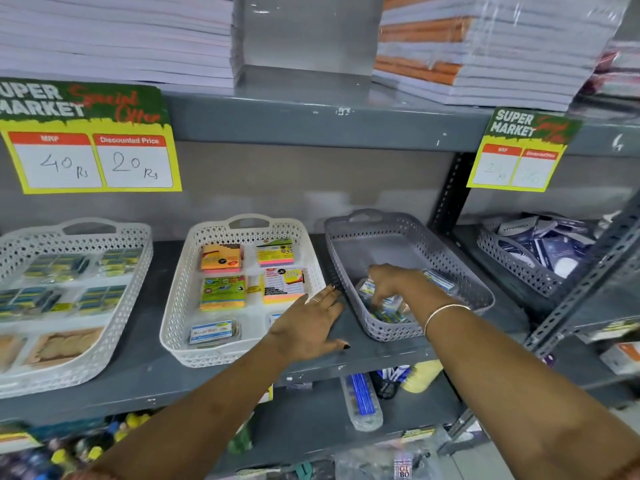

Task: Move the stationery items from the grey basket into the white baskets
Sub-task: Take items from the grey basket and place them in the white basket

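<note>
Stationery packs (384, 304) lying in the near half of the grey basket (460, 268), directly under the right hand (398, 284) and slightly to its near-left; one more pack (440, 280) peeking out just right of the wrist. Reaching down into that basket with right fingers (375, 296) curled around a small clear pack, seemingly closing on it, though grip not fully visible. Resting flat on the shelf (145, 372) between baskets, left hand (310, 323) with fingers spread and released, holding nothing, fingertips touching the grey basket's left wall. Standing just left, the middle white basket (180, 299), already carrying sticky-note pads (221, 258); farther left, another white basket (114, 334). Judging the right hand nearer the packs, the carry running leftward over the left hand.
</note>
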`<state>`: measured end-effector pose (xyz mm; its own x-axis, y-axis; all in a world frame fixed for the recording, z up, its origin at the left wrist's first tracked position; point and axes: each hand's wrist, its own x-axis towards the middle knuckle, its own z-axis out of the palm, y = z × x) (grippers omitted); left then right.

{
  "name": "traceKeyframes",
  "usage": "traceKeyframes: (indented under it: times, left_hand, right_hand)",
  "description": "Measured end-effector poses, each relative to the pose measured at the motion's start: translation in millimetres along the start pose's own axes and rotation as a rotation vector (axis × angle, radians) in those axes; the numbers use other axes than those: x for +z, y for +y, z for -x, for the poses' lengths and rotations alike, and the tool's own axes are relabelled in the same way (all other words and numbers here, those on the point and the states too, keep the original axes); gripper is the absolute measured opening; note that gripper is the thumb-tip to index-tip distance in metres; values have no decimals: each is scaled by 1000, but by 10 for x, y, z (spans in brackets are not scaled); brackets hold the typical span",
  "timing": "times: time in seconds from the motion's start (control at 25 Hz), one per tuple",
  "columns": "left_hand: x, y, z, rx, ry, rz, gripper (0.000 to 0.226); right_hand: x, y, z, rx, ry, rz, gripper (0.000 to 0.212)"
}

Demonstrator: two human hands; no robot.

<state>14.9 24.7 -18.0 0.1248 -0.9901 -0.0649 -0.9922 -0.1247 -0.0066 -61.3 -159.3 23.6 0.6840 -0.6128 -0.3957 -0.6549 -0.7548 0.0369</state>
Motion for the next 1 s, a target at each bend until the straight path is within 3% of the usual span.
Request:
traceKeyframes:
  times: [0.24, 0.36, 0.48, 0.6, 0.76, 1.0]
  left_hand:
    - [-45, -86, 219, -119, 118, 39, 79]
    - [-40, -302, 563, -274, 178, 80, 114]
    - [57, -506, 960, -452, 175, 127, 128]
    - [150, -541, 1223, -553, 161, 128, 131]
    - [209, -529, 1281, -659, 184, 133, 128]
    - [247, -519, 1257, -704, 221, 140, 127]
  right_hand:
    - [-323, -188, 122, -65, 231, 14, 65]
    - [-410, -504, 183, -212, 323, -82, 56]
    - [-343, -921, 232, -371, 273, -160, 57]
    - [-91, -1215, 226, -472, 164, -48, 55]
    - [220, -1305, 170, -479, 66, 54, 55]
    - [300, -1329, 196, -457, 50, 53, 59]
